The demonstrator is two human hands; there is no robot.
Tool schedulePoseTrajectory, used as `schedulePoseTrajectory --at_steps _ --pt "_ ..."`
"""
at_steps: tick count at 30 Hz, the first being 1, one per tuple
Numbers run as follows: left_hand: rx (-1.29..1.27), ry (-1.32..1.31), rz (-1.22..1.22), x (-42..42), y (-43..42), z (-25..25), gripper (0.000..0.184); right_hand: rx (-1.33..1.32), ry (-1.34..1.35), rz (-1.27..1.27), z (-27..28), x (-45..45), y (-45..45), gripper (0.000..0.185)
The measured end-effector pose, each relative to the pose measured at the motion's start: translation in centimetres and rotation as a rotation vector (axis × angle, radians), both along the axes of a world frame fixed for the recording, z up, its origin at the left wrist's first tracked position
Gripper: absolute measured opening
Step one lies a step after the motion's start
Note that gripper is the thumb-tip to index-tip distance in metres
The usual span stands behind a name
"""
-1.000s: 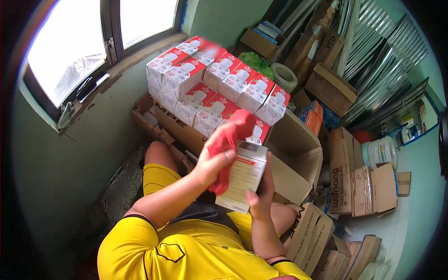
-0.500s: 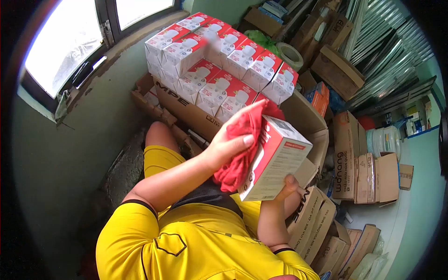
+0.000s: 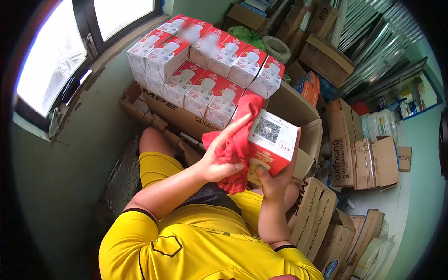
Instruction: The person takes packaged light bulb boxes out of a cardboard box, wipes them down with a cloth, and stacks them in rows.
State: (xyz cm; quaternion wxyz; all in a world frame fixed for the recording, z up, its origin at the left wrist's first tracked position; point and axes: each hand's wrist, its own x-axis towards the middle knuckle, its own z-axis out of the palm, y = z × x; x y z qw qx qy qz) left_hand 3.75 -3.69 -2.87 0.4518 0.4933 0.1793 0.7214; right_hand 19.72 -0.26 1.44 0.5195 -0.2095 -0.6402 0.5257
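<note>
My right hand [image 3: 275, 184] grips a red and white light bulb box [image 3: 268, 158] from below, its thumb on the near red side. The box's white end, with a QR code and "20W", is turned up towards me. My left hand [image 3: 219, 161] is closed around a crumpled red cloth [image 3: 235, 149] and presses it to the box's left side, fingers stretched along the edge. Beyond my hands, rows of matching bulb boxes [image 3: 205, 88] are stacked in a large brown carton [image 3: 163, 105].
A window [image 3: 51, 56] is at the left. Flattened "MPE" cartons [image 3: 310, 214] lean at my right. Further right stand a "wonang" carton [image 3: 343, 158] and a white coil [image 3: 380, 126]. Clear plastic lengths [image 3: 378, 46] and an open box [image 3: 326, 60] lie at the back right.
The box has been turned, so its QR-code end now faces me instead of its printed side. My right thumb has shifted onto the red side. The cloth stays in my left hand.
</note>
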Motion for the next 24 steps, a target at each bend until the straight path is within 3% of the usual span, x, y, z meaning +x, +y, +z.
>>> schedulePoseTrajectory --at_steps 3,9,12,13,14,16,19,21,22,24 --pt "-0.013 -0.122 -0.093 0.3 -0.2 0.5 0.1 0.0 0.07 0.078 0.0 0.1 0.0 0.122" --pt "-0.018 -0.24 0.051 -1.6 1.3 0.9 0.095 -0.008 0.031 0.235 -1.7 -0.4 -0.8 0.118" --pt "-0.017 -0.021 0.147 -1.4 0.6 0.3 0.089 -0.087 0.111 0.13 -3.2 -0.7 -0.5 0.12" --pt "-0.003 0.019 0.134 -1.0 0.2 0.2 0.087 -0.201 0.154 0.052 -2.4 -0.9 -0.8 0.116" --pt "0.098 0.278 0.252 -1.9 0.3 0.1 0.083 -0.236 0.213 -0.003 -3.2 -0.7 -0.6 0.102" --pt "0.07 0.337 0.225 -1.7 -0.2 -1.2 0.085 -0.28 0.278 -0.041 -3.2 -0.8 -0.1 0.087" --pt "0.016 0.314 0.213 -2.8 -0.9 -1.6 0.086 -0.308 0.227 -0.052 -3.2 -2.2 -0.4 0.088" --pt "-0.033 0.281 0.29 -3.8 -1.4 -1.1 0.089 -0.213 -0.016 0.029 -3.0 -2.9 -0.1 0.095" --pt "-0.037 0.202 0.385 -4.3 -1.2 -1.2 0.082 -0.167 -0.139 0.068 -2.8 -3.3 -0.1 0.098" --pt "-0.039 0.017 0.338 -6.6 -1.4 0.6 0.077 -0.229 -0.171 0.244 -2.2 -4.7 -0.5 0.112"
